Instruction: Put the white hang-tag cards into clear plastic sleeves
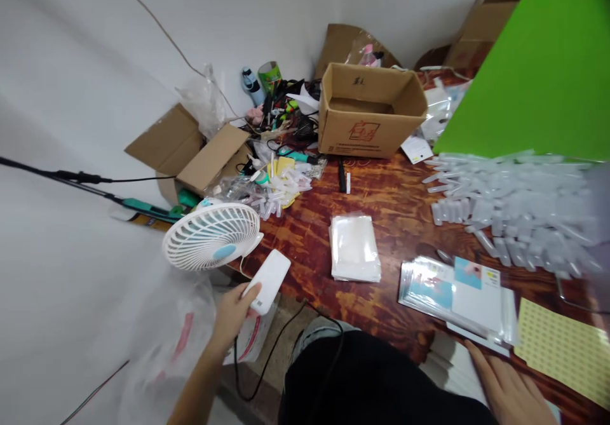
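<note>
Left hand (233,314) grip around white power bank (267,280), right hand (512,390) flat on papers (445,358), cardboard box (372,110) open

Bright, even, diffuse light fills the scene, and its source is out of view. Shadows are faint and soft-edged. The white wall (71,126) on the left is nearly washed out. The dark wooden table (400,202) carries a mild sheen near its middle.

The centre is sharp: the cardboard box (369,110), the fan (212,236), and the slim white device (267,280) gripped in the left hand (233,316). Sharpness drops toward the edges. The heap of clear tubes (515,209) smears at the right and the plastic bag (162,342) at the near left is hazy. The right hand (512,390), lying flat at the near right, looks soft and stretched. Wide-angle distortion bends the wall lines and tilts the green board (548,63).
</note>
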Demonstrator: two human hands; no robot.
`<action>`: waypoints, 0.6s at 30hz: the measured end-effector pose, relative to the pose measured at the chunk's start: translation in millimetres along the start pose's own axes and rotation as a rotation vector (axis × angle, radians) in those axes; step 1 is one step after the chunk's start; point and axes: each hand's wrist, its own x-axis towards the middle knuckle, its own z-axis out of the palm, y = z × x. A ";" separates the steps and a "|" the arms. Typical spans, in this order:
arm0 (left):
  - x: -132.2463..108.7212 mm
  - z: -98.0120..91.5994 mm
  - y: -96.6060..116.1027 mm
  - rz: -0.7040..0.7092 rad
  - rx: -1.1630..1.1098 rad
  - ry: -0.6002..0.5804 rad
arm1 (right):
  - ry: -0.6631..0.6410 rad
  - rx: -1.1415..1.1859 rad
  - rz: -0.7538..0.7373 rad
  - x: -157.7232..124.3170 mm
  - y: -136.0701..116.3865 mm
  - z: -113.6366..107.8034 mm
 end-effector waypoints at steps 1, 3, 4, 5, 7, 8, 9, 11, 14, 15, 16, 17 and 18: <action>7.4 12.0 -0.5 0.005 0.018 0.035 | -0.004 0.009 -0.001 0.6 -1.4 -2.0; 18.7 34.1 -0.2 0.015 0.090 0.100 | -0.004 0.033 0.017 2.8 -7.1 -7.2; 22.5 43.6 0.5 0.026 0.148 0.133 | -0.002 0.048 0.029 4.3 -10.8 -10.2; 25.0 52.0 1.5 0.040 0.219 0.169 | -0.002 0.064 0.042 5.9 -14.5 -13.2; 27.4 65.5 4.0 0.079 0.384 0.233 | -0.008 0.095 0.070 9.0 -21.3 -19.0; 28.0 70.9 5.3 0.103 0.465 0.255 | -0.020 0.114 0.082 10.4 -24.0 -21.7; 28.5 75.4 6.4 0.130 0.540 0.266 | -0.033 0.131 0.095 11.5 -26.3 -24.3; 30.4 82.2 8.6 0.189 0.661 0.258 | -0.060 0.160 0.121 13.4 -29.7 -28.4; 33.4 87.7 14.9 0.246 0.786 0.245 | -0.070 0.176 0.141 17.8 -32.9 -31.1; 33.0 89.0 18.9 0.251 0.816 0.251 | -0.072 0.179 0.146 20.2 -33.6 -31.2; 31.1 90.6 24.3 0.253 0.838 0.261 | -0.076 0.182 0.150 23.0 -34.2 -31.1; 27.3 93.1 31.1 0.259 0.856 0.272 | -0.079 0.183 0.153 26.0 -34.8 -31.3; 21.6 97.0 39.3 0.270 0.868 0.282 | -0.083 0.183 0.154 28.9 -35.3 -32.1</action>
